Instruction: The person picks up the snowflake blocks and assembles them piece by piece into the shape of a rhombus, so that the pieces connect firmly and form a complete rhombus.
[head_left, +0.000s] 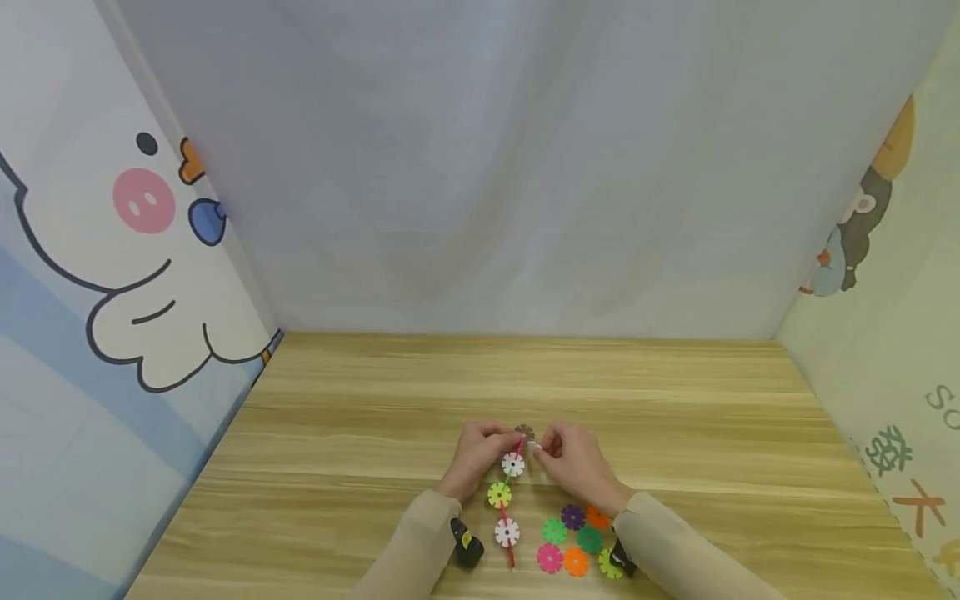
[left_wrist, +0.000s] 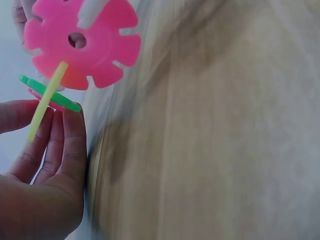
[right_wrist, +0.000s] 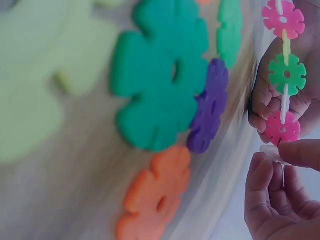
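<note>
Left hand [head_left: 474, 458] pinches disc chain [head_left: 494, 498] trailing toward 6 o'clock, right hand [head_left: 579, 463] pinches white piece [right_wrist: 270, 152] near its 12 o'clock end; off-angle pushing could pop the chain apart.

A curtained booth, judging by pale cloth [head_left: 480, 167] behind and cartoon panels [head_left: 67, 242] beside a wood-grain table [head_left: 337, 408].

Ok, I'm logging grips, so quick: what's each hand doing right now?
Left hand: closed, holding the chain of discs.
Right hand: closed, pinching a white disc.
</note>
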